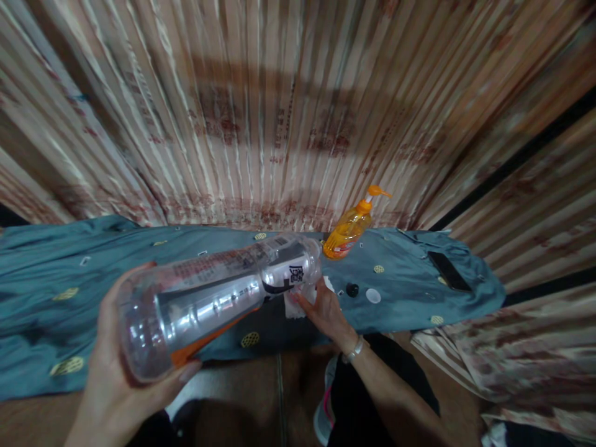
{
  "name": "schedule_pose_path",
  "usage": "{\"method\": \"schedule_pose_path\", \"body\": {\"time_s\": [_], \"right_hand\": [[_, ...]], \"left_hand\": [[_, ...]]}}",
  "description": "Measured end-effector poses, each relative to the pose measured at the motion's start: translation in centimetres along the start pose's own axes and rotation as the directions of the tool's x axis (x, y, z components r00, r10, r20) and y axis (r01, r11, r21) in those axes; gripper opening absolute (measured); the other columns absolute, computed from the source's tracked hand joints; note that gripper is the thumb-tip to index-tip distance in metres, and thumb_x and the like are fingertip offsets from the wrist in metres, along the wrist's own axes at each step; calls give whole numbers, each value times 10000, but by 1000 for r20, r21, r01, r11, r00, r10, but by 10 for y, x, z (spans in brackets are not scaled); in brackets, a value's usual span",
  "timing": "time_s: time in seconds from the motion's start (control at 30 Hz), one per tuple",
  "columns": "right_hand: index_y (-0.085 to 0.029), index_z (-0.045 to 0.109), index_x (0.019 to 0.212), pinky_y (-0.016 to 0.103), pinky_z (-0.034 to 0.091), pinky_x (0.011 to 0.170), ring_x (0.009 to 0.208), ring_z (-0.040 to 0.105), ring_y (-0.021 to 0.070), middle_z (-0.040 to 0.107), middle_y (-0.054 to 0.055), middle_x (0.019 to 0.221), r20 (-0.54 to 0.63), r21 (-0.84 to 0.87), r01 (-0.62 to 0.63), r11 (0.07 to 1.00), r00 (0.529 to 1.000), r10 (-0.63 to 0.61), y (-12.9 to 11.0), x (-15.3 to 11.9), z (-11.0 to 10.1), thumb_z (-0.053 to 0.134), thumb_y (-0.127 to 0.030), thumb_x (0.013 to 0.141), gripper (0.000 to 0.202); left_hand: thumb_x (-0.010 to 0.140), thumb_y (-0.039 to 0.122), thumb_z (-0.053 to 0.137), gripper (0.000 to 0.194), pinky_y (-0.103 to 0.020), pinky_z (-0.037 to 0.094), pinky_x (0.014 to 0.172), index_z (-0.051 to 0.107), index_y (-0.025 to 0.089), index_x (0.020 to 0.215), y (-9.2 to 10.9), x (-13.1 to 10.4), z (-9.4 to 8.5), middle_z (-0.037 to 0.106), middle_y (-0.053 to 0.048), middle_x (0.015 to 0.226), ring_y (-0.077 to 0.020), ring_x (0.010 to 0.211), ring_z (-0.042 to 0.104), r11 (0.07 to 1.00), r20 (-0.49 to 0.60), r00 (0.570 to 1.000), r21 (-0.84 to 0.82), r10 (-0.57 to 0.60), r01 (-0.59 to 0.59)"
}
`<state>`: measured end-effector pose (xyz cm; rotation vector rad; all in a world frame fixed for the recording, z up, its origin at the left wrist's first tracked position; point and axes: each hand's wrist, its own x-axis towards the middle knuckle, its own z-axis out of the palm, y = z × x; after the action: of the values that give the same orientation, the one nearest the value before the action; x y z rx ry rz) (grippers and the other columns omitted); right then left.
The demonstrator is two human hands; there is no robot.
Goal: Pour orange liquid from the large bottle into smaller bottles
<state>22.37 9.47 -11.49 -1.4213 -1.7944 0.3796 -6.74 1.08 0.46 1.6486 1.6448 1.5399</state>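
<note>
My left hand (135, 366) is wrapped around the base of a large clear plastic bottle (218, 298) with a silver, black and orange label. The bottle lies nearly level in the air, its neck pointing right, and looks empty. Close to the neck, my right hand (326, 310) has its fingers closed on a white tissue (294, 307). Part of that hand's grip is hidden behind the bottle. Right of the hand, a small black cap (352, 290) and a whitish round disc (372, 295) lie on the cloth.
A pump bottle (347, 233) of orange liquid stands at the back of the narrow surface, which is covered by a green patterned cloth (400, 292). A black phone (449, 271) lies toward the right end. A pleated curtain (279, 124) hangs behind.
</note>
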Motion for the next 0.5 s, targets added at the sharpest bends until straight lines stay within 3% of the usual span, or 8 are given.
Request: {"method": "schedule_pose_path", "body": {"time_s": [0.2, 0.5], "right_hand": [[-246, 525, 1364, 488, 662, 833, 971, 770, 313, 782, 123, 1083, 15, 0, -5, 1000, 1000, 5, 0, 0, -1, 720, -262, 862, 538], [-240, 488, 1391, 502, 656, 843, 1009, 758, 327, 771, 137, 1111, 16, -13, -2, 1000, 1000, 2, 1, -1, -1, 716, -271, 862, 578]], "left_hand": [[499, 567, 849, 1093, -718, 375, 1147, 416, 334, 1475, -2, 0, -2, 510, -110, 1521, -469, 1355, 512, 999, 20, 999, -18, -47, 48], [511, 538, 858, 1123, -604, 514, 1068, 404, 292, 1508, -12, 4, -6, 542, -117, 1503, -422, 1292, 592, 992, 48, 993, 66, 105, -108]]}}
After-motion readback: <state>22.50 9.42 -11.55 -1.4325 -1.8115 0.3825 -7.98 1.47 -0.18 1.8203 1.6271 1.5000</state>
